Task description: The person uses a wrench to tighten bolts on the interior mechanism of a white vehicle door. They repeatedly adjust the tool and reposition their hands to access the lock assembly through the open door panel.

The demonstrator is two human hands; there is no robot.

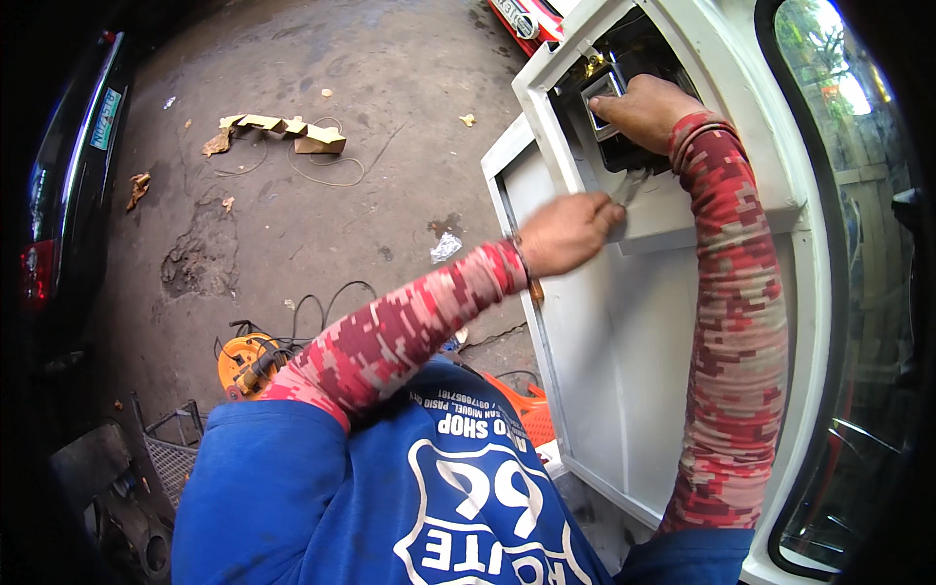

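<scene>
Got the right hand (651, 109) laid over a black latch-like unit (616, 151), thumb at its shiny frame; can't tell if gripping or just resting, with most fingers out of sight. Got the left hand (570, 234) closed around a grey metal tool (634, 183), just below the unit, too blurry to say what kind. Can see the unit set into an opening in a white door (673, 361), with a window (858, 292) right of the hands. Stained, cracked concrete floor (409, 156) left of the hands, with torn cardboard (320, 143), crumpled foil (446, 247) near the left wrist and an orange reel (234, 363) by the left elbow. Can spot white upside-down lettering on a blue shirt (390, 478) below the hands, cut off at the bottom, plus a plate (105, 119) on a dark car (73, 175) far left, mostly lost in shadow.
</scene>
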